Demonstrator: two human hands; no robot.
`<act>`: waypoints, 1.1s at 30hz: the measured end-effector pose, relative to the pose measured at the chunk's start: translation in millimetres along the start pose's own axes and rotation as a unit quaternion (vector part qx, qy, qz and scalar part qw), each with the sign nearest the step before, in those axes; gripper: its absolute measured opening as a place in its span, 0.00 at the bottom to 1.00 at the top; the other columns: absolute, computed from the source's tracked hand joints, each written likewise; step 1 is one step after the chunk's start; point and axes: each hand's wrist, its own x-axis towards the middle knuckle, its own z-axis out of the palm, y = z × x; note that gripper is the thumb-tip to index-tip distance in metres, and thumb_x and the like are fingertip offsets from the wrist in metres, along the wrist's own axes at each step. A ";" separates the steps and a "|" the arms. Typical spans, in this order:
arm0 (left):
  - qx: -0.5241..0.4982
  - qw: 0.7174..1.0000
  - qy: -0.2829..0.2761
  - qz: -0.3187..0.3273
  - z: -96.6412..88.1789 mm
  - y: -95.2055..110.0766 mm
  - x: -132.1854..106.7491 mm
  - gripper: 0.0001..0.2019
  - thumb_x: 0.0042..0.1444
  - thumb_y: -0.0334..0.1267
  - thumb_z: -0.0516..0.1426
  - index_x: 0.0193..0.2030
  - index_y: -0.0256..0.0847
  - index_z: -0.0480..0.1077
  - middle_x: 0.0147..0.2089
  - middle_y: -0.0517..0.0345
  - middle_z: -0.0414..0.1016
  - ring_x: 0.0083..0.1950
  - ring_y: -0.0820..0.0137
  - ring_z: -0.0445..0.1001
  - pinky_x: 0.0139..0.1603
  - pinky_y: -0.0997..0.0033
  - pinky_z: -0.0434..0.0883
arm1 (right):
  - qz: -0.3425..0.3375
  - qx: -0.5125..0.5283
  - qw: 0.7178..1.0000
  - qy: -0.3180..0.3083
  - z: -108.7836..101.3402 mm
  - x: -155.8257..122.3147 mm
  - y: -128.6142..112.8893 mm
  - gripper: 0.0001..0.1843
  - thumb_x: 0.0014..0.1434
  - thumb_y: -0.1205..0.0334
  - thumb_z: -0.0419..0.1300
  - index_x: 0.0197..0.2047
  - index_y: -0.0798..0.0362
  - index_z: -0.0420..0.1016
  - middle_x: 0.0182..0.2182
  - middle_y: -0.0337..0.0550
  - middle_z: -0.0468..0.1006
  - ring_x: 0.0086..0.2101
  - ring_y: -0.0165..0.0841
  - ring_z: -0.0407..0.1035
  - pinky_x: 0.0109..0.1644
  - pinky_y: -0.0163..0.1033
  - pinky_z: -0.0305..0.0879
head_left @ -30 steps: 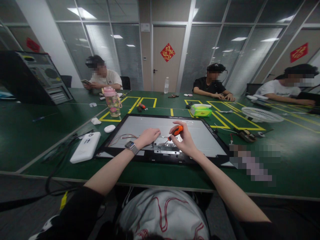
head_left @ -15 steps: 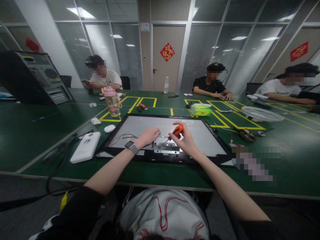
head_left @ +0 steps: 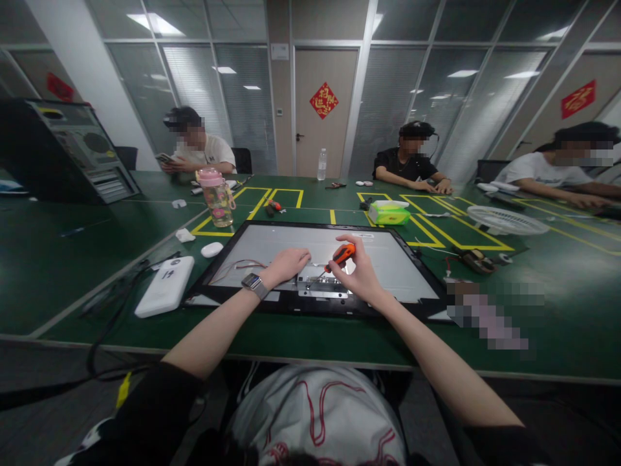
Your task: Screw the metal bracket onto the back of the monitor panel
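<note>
A flat display panel (head_left: 388,272) with a grey back and black frame lies on the green table in front of me. At its near edge sits a metal bracket (head_left: 323,293). My right hand (head_left: 361,275) grips an orange and black screwdriver (head_left: 345,252), tilted, its shaft slanting down left to the bracket. My left hand (head_left: 287,264), with a watch (head_left: 253,283) on the wrist, rests on the panel beside the bracket. Its fingers lie fairly flat and together, the tips partly hidden. Thin wires (head_left: 240,264) run across the panel left of this hand.
Left of the panel are a white power bank (head_left: 165,287), a white oval case (head_left: 212,249) and a pink-lidded bottle (head_left: 216,200). Behind it lies a green tissue pack (head_left: 389,212). A computer case (head_left: 63,152) stands far left, a white round grille (head_left: 507,220) right. Several people sit opposite.
The screwdriver has tilted slightly in my right hand, which stays at the bracket. My left hand has not visibly moved. At far right, a person's arm has shifted on the table.
</note>
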 end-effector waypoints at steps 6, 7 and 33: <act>0.002 1.000 0.004 0.001 1.9 -1.8 0.8 0.19 0.65 0.44 0.43 0.42 0.40 0.72 0.39 0.50 0.78 0.38 0.63 0.74 0.38 0.69 0.66 | 0.008 -0.007 1.000 -0.009 -1.9 -0.1 -1.1 0.17 0.55 0.62 0.60 0.47 0.50 0.59 0.23 0.32 0.67 0.22 0.27 0.61 0.29 0.34 0.62; 0.003 1.000 0.004 0.001 2.3 -2.0 0.9 0.19 0.65 0.44 0.43 0.42 0.40 0.73 0.39 0.50 0.78 0.38 0.64 0.74 0.38 0.69 0.66 | 0.015 -0.007 1.000 -0.007 -1.8 0.0 -0.8 0.16 0.56 0.60 0.60 0.45 0.50 0.59 0.23 0.32 0.67 0.21 0.26 0.60 0.27 0.33 0.60; 0.006 1.000 0.001 -0.004 3.6 -2.7 1.5 0.20 0.65 0.45 0.42 0.43 0.40 0.72 0.41 0.50 0.78 0.39 0.64 0.74 0.38 0.70 0.66 | 0.063 0.034 0.997 0.011 -4.3 2.9 -5.7 0.08 0.56 0.58 0.58 0.35 0.51 0.63 0.19 0.31 0.64 0.18 0.25 0.57 0.24 0.31 0.54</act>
